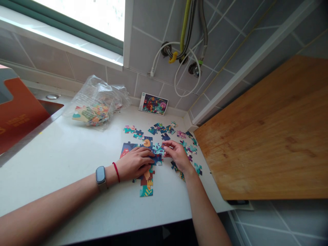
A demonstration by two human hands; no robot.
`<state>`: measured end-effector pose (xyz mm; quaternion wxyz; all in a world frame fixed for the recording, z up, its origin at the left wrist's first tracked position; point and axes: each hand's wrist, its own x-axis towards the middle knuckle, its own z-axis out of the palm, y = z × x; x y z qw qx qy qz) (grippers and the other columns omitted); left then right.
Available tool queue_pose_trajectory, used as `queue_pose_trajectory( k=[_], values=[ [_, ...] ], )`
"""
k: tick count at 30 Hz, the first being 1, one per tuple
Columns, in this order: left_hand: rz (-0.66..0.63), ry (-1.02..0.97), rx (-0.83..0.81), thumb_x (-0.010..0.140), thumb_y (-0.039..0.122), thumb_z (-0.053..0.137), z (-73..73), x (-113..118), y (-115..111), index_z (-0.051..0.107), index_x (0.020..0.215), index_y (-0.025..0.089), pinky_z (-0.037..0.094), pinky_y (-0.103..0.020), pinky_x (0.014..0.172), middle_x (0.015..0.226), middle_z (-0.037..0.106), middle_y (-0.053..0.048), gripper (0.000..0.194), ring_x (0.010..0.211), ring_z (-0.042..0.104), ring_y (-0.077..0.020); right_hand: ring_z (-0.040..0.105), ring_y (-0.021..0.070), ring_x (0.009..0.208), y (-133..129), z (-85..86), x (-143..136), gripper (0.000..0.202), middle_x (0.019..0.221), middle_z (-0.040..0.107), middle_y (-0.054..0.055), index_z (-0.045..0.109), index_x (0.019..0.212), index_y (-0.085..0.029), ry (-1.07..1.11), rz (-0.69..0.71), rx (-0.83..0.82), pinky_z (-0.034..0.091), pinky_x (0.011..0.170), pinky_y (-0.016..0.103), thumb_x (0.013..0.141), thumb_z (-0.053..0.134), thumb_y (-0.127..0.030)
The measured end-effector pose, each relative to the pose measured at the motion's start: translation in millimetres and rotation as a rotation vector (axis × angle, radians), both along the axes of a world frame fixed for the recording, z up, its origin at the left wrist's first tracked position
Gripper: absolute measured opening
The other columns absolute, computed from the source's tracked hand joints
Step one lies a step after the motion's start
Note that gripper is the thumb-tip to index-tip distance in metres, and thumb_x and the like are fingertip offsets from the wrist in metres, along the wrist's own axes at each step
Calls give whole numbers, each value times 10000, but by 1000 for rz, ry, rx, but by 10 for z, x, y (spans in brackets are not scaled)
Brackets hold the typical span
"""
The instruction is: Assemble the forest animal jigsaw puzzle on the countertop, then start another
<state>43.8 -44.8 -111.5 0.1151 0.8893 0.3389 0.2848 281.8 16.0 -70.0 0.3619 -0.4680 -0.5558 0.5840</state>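
Loosely spread, left hand resting on joined puzzle, right hand pinching pale-blue piece.

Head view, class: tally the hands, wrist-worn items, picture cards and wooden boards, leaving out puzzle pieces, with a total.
Hands: 2 (left hand, right hand)
Wrist-worn items: 2 (watch, red bracelet)
Picture card: 1
Wooden board: 1
Total: 6
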Motion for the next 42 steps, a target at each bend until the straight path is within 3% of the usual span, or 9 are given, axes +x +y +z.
queue_pose_trajectory(
  k=[31,42],
  values=[
    [2,-39,-13,1019,272,588,-4,3,-1,763,1157,261,506,-440,1030,1274,734,-72,223,1233,634,-287,627,127,676,-16,18,-6,383,922,722,12,783,1032,-225,-48,33,23,586,668,277,742,880,-456],
    [14,15,7,1026,267,577,1,4,-1,751,1152,251,516,-449,1027,1282,734,-71,216,1240,638,-298,669,153,808,-20,5,7,505,1017,738,26,757,1242,-257,-48,129,28,570,693,258,775,861,-418]
  ],
)
